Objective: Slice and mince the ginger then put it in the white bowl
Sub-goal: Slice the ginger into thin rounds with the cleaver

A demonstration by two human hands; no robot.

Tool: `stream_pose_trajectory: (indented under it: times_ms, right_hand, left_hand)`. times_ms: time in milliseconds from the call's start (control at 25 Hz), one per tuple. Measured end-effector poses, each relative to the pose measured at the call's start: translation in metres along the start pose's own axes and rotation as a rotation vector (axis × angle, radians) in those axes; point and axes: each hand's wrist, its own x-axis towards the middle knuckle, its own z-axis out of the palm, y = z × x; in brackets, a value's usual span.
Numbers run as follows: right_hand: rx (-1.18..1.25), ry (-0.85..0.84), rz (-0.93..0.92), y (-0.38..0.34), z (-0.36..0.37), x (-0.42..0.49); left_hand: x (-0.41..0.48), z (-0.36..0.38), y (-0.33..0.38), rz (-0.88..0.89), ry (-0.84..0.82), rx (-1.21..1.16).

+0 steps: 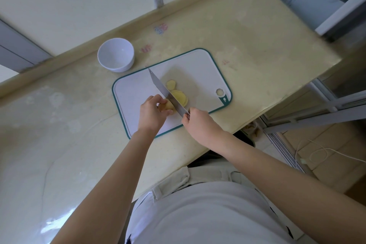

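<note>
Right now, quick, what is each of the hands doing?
Left hand: curled round the ginger chunk, holding it on the cutting board.
Right hand: closed round the handle of the knife.

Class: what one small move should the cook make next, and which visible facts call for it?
Probably press the knife down through the ginger chunk for another slice. The left hand grips the chunk, the right hand holds the knife, blade against it; only a few slices lie on the cutting board, nothing is minced, and the white bowl is empty.
</note>
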Motion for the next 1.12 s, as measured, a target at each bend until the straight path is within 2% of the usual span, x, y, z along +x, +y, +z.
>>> stream_pose_trajectory:
  times_ms: [480, 1120]
  right_hand:
    - [-0.074, -0.015, 0.032, 0.017, -0.003, -0.016]
    - [0.029, -0.026, 0.033, 0.032, 0.018, 0.009]
  left_hand:
    - [0.002, -0.004, 0.001, -0.057, -0.016, -0.067]
    - [0.004, -0.003, -0.001, -0.061, -0.023, -0.060]
